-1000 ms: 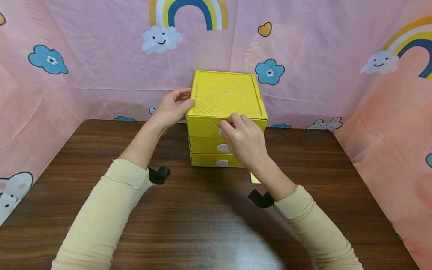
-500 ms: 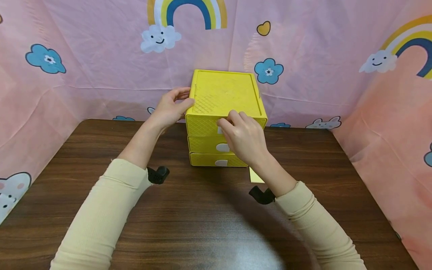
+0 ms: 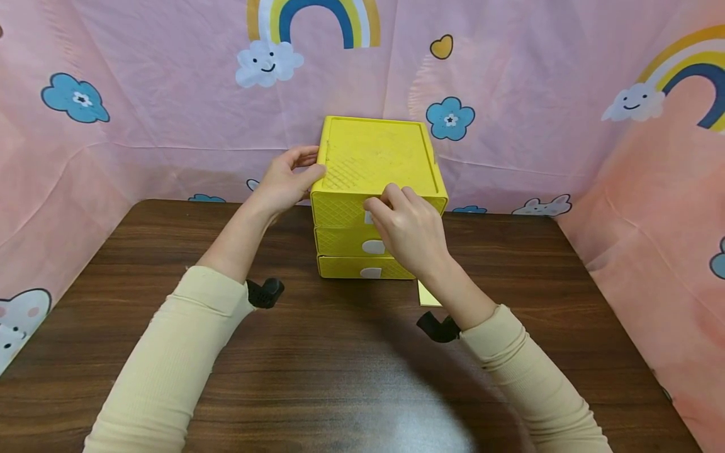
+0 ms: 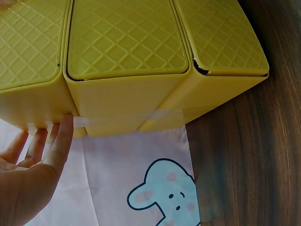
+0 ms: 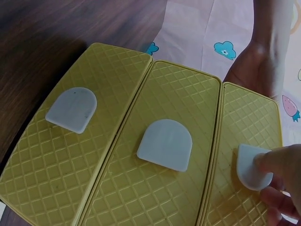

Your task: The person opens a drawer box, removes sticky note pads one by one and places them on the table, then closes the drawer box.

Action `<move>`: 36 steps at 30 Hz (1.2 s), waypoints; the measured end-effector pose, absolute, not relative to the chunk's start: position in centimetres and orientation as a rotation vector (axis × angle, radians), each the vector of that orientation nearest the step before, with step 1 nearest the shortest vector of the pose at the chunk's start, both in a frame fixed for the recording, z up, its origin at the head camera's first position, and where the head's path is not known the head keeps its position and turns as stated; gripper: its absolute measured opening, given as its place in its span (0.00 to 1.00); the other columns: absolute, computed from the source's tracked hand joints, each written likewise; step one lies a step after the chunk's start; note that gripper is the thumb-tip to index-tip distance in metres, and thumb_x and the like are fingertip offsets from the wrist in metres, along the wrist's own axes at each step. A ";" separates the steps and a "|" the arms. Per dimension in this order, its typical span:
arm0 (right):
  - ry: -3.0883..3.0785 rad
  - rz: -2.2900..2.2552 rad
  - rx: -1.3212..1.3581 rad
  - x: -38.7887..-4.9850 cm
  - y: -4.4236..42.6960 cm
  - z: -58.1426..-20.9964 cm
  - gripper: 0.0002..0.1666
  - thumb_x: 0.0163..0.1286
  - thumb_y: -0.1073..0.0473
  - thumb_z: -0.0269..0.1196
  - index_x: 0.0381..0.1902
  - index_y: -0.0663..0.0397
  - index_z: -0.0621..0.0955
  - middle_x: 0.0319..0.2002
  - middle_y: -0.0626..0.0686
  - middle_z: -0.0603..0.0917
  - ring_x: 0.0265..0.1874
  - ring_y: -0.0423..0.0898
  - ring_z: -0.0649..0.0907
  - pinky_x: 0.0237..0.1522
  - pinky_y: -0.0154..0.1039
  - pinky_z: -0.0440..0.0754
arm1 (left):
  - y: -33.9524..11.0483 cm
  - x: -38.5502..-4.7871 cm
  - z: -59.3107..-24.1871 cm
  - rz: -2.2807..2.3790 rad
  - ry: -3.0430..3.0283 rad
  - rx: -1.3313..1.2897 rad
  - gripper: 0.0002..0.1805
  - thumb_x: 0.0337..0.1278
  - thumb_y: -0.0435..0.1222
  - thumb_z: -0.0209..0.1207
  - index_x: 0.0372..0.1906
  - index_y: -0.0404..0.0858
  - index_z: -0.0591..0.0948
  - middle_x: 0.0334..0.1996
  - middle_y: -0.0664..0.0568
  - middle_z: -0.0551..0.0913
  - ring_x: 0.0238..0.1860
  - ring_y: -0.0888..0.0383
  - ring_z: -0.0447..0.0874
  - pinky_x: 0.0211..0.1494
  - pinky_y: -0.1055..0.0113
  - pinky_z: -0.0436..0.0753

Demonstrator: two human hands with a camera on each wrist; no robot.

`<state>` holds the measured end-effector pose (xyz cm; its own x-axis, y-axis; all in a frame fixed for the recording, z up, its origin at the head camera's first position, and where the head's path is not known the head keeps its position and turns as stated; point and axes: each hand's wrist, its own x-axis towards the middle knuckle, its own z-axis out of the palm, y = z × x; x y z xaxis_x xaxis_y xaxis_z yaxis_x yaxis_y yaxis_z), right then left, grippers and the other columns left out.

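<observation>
While our left grip (image 3: 287, 180) rests spread against the yellow drawer unit (image 3: 376, 154), mid-frame | our right grip (image 3: 412, 233) pinches its top white tab (image 5: 249, 170).

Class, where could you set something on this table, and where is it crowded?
Bare table lies between the left sleeve and right sleeve, before the yellow drawers, and outside each sleeve. Crowded: around the pale slip, beneath the right forearm.

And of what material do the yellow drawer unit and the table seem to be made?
Yellow drawer unit: probably plastic, fairly matte, with moulded diamond texture and rounded edges. Table: wood or wood-look laminate, slightly glossy, showing brown grain and soft reflection.
</observation>
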<state>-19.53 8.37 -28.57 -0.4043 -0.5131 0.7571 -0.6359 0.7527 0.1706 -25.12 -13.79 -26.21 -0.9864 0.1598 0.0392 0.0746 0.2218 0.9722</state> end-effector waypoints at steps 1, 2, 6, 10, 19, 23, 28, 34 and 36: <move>-2.093 0.185 0.861 -19.5 8.4 -28.6 0.06 0.64 0.63 0.58 0.33 0.51 0.82 0.25 0.51 0.73 0.20 0.45 0.68 0.15 0.32 0.63 | -13.8 -25.1 -26.2 1.907 2.397 0.228 0.30 0.62 0.38 0.50 0.69 0.40 0.60 0.63 0.45 0.64 0.54 0.52 0.73 0.43 0.73 0.81; -2.096 0.188 0.861 -19.5 8.4 -28.6 0.05 0.63 0.63 0.58 0.34 0.51 0.82 0.25 0.51 0.73 0.20 0.45 0.68 0.15 0.32 0.63 | -13.8 -25.1 -26.2 1.906 2.398 0.227 0.30 0.62 0.38 0.50 0.69 0.40 0.60 0.63 0.45 0.64 0.54 0.52 0.73 0.43 0.72 0.81; -2.097 0.196 0.869 -19.6 8.4 -28.9 0.04 0.63 0.64 0.59 0.34 0.52 0.81 0.27 0.52 0.74 0.21 0.46 0.69 0.16 0.32 0.66 | -13.8 -25.1 -26.2 1.892 2.414 0.216 0.30 0.62 0.39 0.51 0.69 0.41 0.60 0.63 0.46 0.64 0.55 0.52 0.73 0.44 0.72 0.81; -2.084 0.192 0.882 -19.6 8.5 -29.0 0.04 0.63 0.64 0.58 0.35 0.53 0.80 0.28 0.52 0.74 0.22 0.46 0.69 0.17 0.32 0.65 | -13.7 -25.2 -26.3 1.882 2.434 0.211 0.30 0.62 0.39 0.51 0.68 0.40 0.61 0.63 0.46 0.65 0.54 0.52 0.73 0.45 0.71 0.81; -2.126 0.209 0.926 -18.9 9.1 -29.0 0.09 0.63 0.60 0.60 0.41 0.53 0.82 0.35 0.52 0.78 0.27 0.47 0.74 0.23 0.34 0.73 | -13.8 -25.2 -26.4 1.875 2.460 0.204 0.29 0.61 0.39 0.51 0.68 0.40 0.62 0.62 0.46 0.66 0.54 0.53 0.73 0.46 0.69 0.81; -2.139 0.245 0.921 -18.4 9.3 -29.1 0.12 0.62 0.60 0.61 0.44 0.52 0.81 0.39 0.53 0.79 0.30 0.48 0.75 0.26 0.35 0.75 | -13.8 -25.2 -26.4 1.874 2.454 0.206 0.29 0.62 0.40 0.51 0.68 0.40 0.62 0.63 0.46 0.65 0.54 0.52 0.73 0.45 0.70 0.81; -2.131 0.309 0.878 -17.7 9.8 -29.6 0.18 0.58 0.60 0.65 0.48 0.53 0.79 0.42 0.53 0.78 0.33 0.49 0.77 0.28 0.37 0.77 | -13.7 -25.2 -26.4 1.882 2.453 0.207 0.29 0.62 0.39 0.51 0.68 0.40 0.62 0.62 0.46 0.66 0.54 0.52 0.73 0.44 0.70 0.81; -2.134 0.419 0.814 -17.3 10.4 -30.4 0.22 0.55 0.60 0.68 0.49 0.54 0.78 0.43 0.54 0.78 0.36 0.50 0.78 0.28 0.40 0.78 | -13.6 -25.3 -26.4 1.881 2.449 0.211 0.29 0.62 0.39 0.50 0.68 0.41 0.61 0.63 0.46 0.65 0.54 0.52 0.73 0.44 0.70 0.81; -2.146 0.443 0.795 -17.2 10.5 -30.9 0.22 0.55 0.60 0.68 0.50 0.54 0.78 0.43 0.55 0.78 0.36 0.50 0.78 0.28 0.41 0.78 | -13.6 -25.3 -26.4 1.888 2.440 0.211 0.29 0.62 0.39 0.50 0.68 0.41 0.61 0.63 0.46 0.65 0.54 0.52 0.73 0.45 0.70 0.81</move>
<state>-17.15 10.50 -30.88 -0.4925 -0.3927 0.7767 -0.6683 0.7423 -0.0485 -25.31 -13.63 -26.36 -0.9895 0.1376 0.0447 0.0778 0.2456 0.9663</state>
